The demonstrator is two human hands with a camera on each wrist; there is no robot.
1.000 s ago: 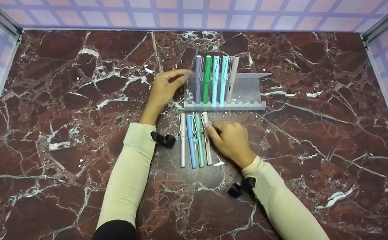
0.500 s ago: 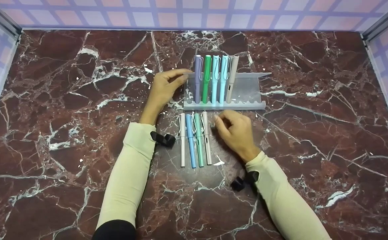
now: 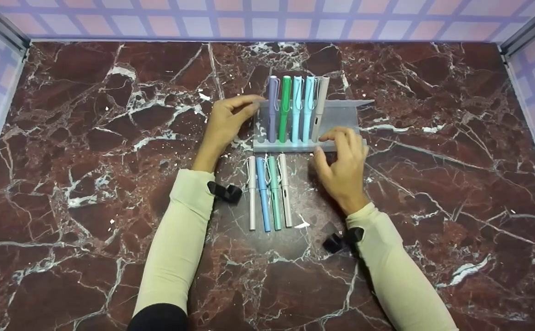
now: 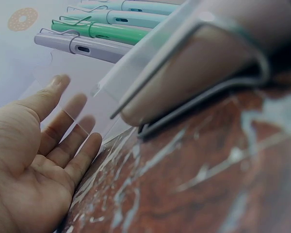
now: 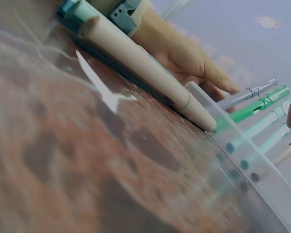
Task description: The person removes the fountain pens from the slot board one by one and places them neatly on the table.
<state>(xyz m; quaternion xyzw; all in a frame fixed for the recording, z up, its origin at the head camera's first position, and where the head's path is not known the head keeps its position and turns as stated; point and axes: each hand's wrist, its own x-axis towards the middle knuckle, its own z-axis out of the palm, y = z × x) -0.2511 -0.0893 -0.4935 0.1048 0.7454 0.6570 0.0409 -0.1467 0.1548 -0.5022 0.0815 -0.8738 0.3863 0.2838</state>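
A clear pen stand [image 3: 341, 122] bears several capped pens in a row: a purple pen [image 3: 273, 105], a green pen [image 3: 286, 103], two light blue pens and a grey-brown pen [image 3: 321, 105]. My left hand [image 3: 228, 117] holds the stand's left end; in the left wrist view its fingers [image 4: 70, 128] show through the clear panel. At the stand's front lip is my right hand [image 3: 343, 165], bent fingers over it and thumb before it, close to the grey-brown pen's lower end. Whether it touches either is unclear. Only a sliver of it shows in the right wrist view.
In front of the stand lies a row of pens: a pale pen [image 3: 252, 197], a blue pen [image 3: 263, 197], a teal-green pen [image 3: 275, 197] and a pinkish-grey pen [image 3: 285, 193]. The red marbled table [image 3: 111, 207] has checkered walls [image 3: 230, 20] around it.
My right hand has left the pinkish-grey pen in the front row and moved up and right to the stand's front lip, its fingers parting from the thumb. The left hand stays put.
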